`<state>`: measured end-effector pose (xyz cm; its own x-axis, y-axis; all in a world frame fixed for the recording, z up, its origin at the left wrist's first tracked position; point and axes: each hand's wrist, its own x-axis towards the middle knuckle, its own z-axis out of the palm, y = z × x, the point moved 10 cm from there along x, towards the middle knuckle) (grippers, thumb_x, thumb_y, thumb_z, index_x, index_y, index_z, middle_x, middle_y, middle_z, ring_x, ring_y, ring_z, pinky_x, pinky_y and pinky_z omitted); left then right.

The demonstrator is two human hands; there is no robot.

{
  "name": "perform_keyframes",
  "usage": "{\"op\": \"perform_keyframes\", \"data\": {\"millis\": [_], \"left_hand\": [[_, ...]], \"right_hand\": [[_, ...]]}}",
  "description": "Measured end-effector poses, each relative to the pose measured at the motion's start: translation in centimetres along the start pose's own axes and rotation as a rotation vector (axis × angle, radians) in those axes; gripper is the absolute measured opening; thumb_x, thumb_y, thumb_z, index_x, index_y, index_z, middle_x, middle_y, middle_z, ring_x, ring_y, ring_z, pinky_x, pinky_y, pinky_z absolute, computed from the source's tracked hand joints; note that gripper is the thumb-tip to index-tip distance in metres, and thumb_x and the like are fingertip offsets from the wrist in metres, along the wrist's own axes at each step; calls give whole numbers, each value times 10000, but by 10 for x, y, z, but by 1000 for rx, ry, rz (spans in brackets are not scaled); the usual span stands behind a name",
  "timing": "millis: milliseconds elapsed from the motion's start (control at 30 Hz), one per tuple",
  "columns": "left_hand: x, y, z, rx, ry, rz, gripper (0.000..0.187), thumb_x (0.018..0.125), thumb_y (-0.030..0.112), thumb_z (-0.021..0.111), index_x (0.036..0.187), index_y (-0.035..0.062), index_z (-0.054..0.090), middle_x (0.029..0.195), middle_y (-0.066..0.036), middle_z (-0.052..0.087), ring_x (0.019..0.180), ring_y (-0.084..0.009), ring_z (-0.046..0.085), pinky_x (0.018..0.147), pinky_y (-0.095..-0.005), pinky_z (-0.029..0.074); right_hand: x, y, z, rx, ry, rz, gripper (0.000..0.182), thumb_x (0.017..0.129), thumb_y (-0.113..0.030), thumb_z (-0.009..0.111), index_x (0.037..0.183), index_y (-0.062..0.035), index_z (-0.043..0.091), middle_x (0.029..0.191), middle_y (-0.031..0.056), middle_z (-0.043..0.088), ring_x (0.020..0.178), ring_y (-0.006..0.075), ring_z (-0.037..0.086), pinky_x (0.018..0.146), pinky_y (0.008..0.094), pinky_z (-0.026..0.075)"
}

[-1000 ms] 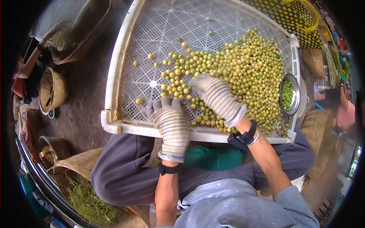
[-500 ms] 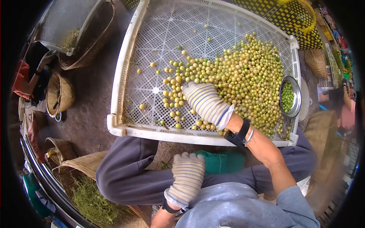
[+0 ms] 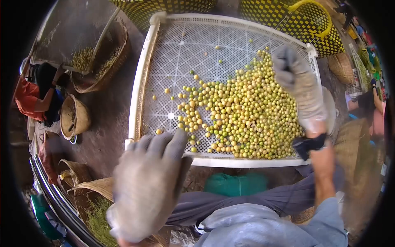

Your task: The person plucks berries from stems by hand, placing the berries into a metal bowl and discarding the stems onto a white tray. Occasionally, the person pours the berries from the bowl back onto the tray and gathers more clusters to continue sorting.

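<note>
A white mesh tray carries a heap of small round yellow-green fruits, thickest toward its right side. My left hand, in a knitted glove, is raised over the tray's near left corner, fingers stretched out and nothing seen in them. Above the right part of the tray is my gloved right hand, past the far end of the heap. Motion smears its fingers, so I cannot make out what they hold, if anything. The metal bowl of green fruits does not show now.
Yellow-and-black woven baskets stand beyond the tray. A person in an orange top sits at the left by another tray and a round basket. Green cloth lies near my legs.
My right hand has left the fruits at the heap's left edge and moved right and away from me. My left hand has risen from my lap toward the tray. The view has shifted slightly.
</note>
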<state>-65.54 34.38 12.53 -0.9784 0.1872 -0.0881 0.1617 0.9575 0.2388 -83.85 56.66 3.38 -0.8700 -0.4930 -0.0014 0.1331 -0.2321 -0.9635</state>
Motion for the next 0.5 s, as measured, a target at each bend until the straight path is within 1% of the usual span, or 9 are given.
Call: {"op": "perform_keyframes", "data": {"millis": [67,133,167,200,267,300,400,467,500], "left_hand": [[-16,0,-34,157,-47,40,393,823,77,711,1210,43,648,1060,-135,691,948,-279,663,840,-411,521],[-34,-16,-57,306,-306,-49,370,983,264,664,1290,59,668,1194,-140,715,1058,-311,673,964,-423,521],[-40,-31,-73,301,-465,-150,383,992,266,652,1343,115,635,1260,-134,689,1110,-336,652,1022,-452,495],[-45,-48,-84,297,-625,-251,408,1002,267,640,1397,171,602,1325,-127,663,1162,-361,632,1079,-481,470],[-24,-55,-124,140,-392,-83,301,857,36,694,1157,50,674,1021,-85,697,896,-201,663,774,-349,523],[-6,-63,-130,152,-377,-80,301,857,36,694,1157,50,674,1021,-85,697,896,-201,663,774,-349,523],[77,-111,-121,-67,-266,-147,126,952,93,666,1019,7,729,820,-46,702,728,-129,656,694,-277,519],[119,-131,-79,-181,-34,133,176,947,121,677,1057,-4,732,811,-75,722,728,-146,669,725,-289,542],[132,-127,-46,-179,-36,135,176,947,121,677,1057,-4,732,811,-75,722,728,-146,669,725,-289,542]], "right_hand": [[-15,-49,-15,-172,6,30,406,953,-466,679,1035,-79,589,789,-54,499,522,2,354,424,145,238],[-34,-84,-46,-473,160,241,387,958,-438,682,1003,-68,576,729,-70,441,539,-10,321,435,155,207],[-38,-105,-58,-594,90,249,425,928,-468,706,1000,-67,585,724,-71,441,549,-6,312,462,166,187],[-35,-132,-63,-700,112,136,405,913,-444,725,970,-65,592,725,-73,438,552,-2,305,480,175,178],[-18,-189,-69,-987,35,273,328,940,-392,687,1009,-77,627,732,-65,439,595,-8,345,499,179,215],[-6,-194,-49,-987,44,254,328,940,-392,687,1009,-77,627,732,-65,439,595,-8,345,499,179,215],[36,-216,23,-902,105,62,208,981,-223,666,1045,-30,710,704,-47,581,536,29,445,450,177,326],[72,-186,23,-1363,-221,-413,348,1020,-406,553,1095,-97,692,774,24,605,621,114,544,535,263,430],[71,-155,46,-1304,-359,-472,280,996,-318,590,1106,-93,714,804,7,628,648,109,551,565,264,453]]}}
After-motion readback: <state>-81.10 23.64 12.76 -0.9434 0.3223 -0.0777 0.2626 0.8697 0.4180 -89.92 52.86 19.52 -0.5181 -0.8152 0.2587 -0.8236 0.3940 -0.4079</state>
